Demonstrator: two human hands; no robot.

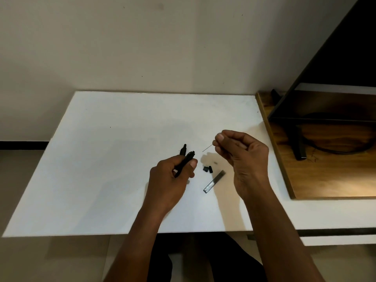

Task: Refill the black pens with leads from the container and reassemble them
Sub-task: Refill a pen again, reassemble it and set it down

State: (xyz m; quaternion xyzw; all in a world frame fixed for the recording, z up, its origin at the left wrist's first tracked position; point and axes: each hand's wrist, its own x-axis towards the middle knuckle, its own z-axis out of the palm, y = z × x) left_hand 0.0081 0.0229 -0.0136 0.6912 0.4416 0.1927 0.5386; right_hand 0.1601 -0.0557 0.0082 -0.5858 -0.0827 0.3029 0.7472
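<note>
- L hand point(168, 180): fingers curled round a black pen point(188, 158), thumb pressed on the barrel. Open end points up-right, twd the other hand.
- 2nd pen point(184, 149) pokes out just behind it. Can't tell if it's held too or lying on the table point(91, 169).
- R hand point(244, 157): thumb + forefinger pinch a thin lead point(207, 148), other fingers loosely curled. Free end sticks out left, near the black pen's open end, not touching.
- On the table btwn the hands, nearer the R wrist: the lead container point(214, 181), lying flat. Two small black caps point(208, 169) sit just beyond it.
- Step in hand, prob: feeding the lead into the barrel.
- To do it well: keep the black pen still, opening tilted up. Line the lead up w/ the barrel before it goes in.
- Pinch lightly + close to the free end. It looks brittle and would likely snap if bent or jammed vs the rim.
- Let it slide in by its own weight, don't force it.
- Caps are w/in easy reach for closing up; mind the wrist doesn't sweep them.
</note>
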